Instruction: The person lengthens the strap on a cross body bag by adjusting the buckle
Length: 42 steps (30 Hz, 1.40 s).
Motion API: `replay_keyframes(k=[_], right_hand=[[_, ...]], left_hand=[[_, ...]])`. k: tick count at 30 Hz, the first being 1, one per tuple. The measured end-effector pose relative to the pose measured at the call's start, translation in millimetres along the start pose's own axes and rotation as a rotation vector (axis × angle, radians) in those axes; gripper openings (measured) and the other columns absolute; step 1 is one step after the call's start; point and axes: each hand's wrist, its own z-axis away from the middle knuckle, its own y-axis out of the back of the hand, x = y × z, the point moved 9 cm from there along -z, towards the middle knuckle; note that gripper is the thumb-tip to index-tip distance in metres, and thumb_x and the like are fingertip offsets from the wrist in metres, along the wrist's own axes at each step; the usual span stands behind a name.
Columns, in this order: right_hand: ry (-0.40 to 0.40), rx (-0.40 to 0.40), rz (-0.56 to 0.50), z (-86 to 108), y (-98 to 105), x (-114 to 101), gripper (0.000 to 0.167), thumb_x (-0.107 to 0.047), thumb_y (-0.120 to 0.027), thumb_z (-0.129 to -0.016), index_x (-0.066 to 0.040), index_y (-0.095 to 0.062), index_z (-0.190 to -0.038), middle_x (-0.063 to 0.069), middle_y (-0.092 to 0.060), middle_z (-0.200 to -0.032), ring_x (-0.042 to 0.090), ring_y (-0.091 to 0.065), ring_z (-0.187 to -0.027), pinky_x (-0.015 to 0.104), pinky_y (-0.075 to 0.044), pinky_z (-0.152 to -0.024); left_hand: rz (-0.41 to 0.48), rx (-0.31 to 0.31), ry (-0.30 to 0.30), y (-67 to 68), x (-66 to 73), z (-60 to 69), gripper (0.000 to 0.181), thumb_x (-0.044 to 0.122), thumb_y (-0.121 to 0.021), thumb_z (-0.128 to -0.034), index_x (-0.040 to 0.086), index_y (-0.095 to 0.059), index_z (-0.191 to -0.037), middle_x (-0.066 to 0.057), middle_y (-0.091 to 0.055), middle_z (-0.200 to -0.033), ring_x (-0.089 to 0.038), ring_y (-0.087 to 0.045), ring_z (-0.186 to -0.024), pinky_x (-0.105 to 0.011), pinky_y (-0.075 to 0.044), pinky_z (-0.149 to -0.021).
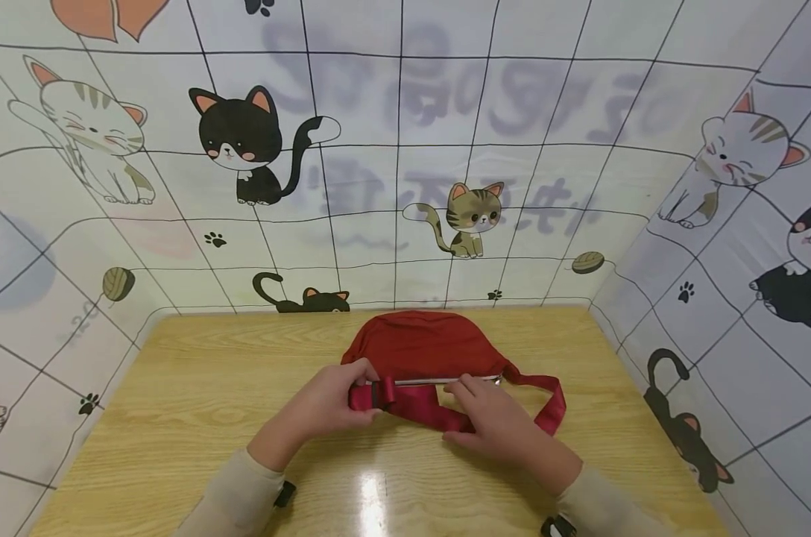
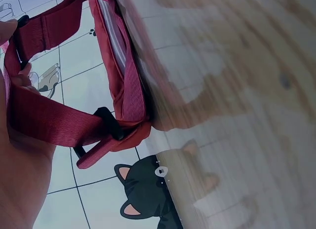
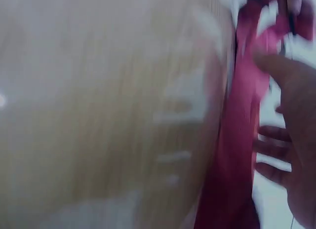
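"Cat-print walls (image 1: 365, 171) stand beyond a wood table (image 1: 211, 373). Where's the bag (image 1: 419, 343)?"

"On the table, just beyond the left hand (image 1: 328, 406) and right hand (image 1: 496, 421), its zip (image 1: 415, 382) side toward them."

"What does the left hand hold?"

"It pinches the red strap (image 1: 415, 405) at a black buckle (image 1: 376, 394). From the left wrist, a 2nd buckle (image 2: 109, 123) shows farther out from that hand."

"And the right?"

"Thumb and fingers stand apart, the strap passing between them. That wrist view is blurred, so I cannot tell how firmly they touch it. More strap loops out to that hand's right."

"Which step is this?"

"Strap handling, I'd judge: left hand anchoring the buckle, right hand guiding the length in front of the zip."

"What would the next move call for?"

"Probably a firm left pinch at the buckle, and the right thumb and fingers closing on the strap, holding it flat without dragging the bag."
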Motion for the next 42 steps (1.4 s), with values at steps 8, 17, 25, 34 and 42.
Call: replay_keyframes(k=[8, 17, 25, 34, 42], right_hand=[[0.025, 0.170, -0.078, -34.3, -8.2, -50.8, 0.065, -0.049, -0.095, -0.087, -0.015, -0.065, -0.133, -0.002, -0.063, -0.117, 0.017, -0.056, -0.104, 0.040, -0.054, -0.093], [-0.035, 0.211, -0.107, -57.3, -14.9, -53.7, 0.049, -0.032, -0.094, -0.087, -0.017, -0.067, -0.125, -0.006, -0.062, -0.110, 0.014, -0.054, -0.099, 0.035, -0.052, -0.087], [0.000, 0.204, -0.201, -55.4, -10.6, -56.0, 0.044, -0.027, -0.088, -0.091, -0.016, -0.063, -0.125, -0.006, -0.063, -0.109, 0.009, -0.057, -0.095, 0.031, -0.055, -0.084], [0.121, 0.251, -0.212, -48.7, 2.2, -53.2, 0.046, -0.029, -0.083, -0.096, -0.016, -0.063, -0.136, -0.007, -0.058, -0.115, 0.004, -0.052, -0.076, 0.020, -0.048, -0.066], [0.204, 0.273, -0.147, -40.7, 7.8, -40.5, 0.045, -0.035, -0.083, -0.099, -0.018, -0.066, -0.136, -0.006, -0.056, -0.109, 0.001, -0.047, -0.069, 0.018, -0.043, -0.062]], left_hand=[[-0.018, -0.002, -0.002, 0.2, 0.9, 0.2, 0.043, 0.025, -0.095, -0.0845, 0.028, -0.063, -0.114, 0.015, -0.066, -0.090, -0.007, -0.064, -0.076, -0.029, -0.058, -0.065], [-0.024, 0.001, -0.014, -0.2, 2.4, -0.7, 0.044, 0.023, -0.095, -0.0841, 0.027, -0.063, -0.114, 0.015, -0.066, -0.090, -0.006, -0.065, -0.077, -0.028, -0.058, -0.065], [-0.043, 0.025, -0.025, 3.8, 2.7, 0.2, 0.045, 0.023, -0.096, -0.0825, 0.028, -0.063, -0.113, 0.015, -0.065, -0.088, -0.006, -0.064, -0.076, -0.028, -0.057, -0.066], [-0.042, 0.028, -0.028, 7.3, 3.1, 1.9, 0.046, 0.020, -0.096, -0.0818, 0.026, -0.064, -0.113, 0.014, -0.065, -0.087, -0.006, -0.064, -0.075, -0.028, -0.057, -0.066], [-0.013, 0.010, -0.031, 5.6, 2.3, 2.1, 0.045, 0.025, -0.097, -0.0834, 0.027, -0.063, -0.113, 0.015, -0.064, -0.086, -0.007, -0.064, -0.075, -0.029, -0.058, -0.064]])
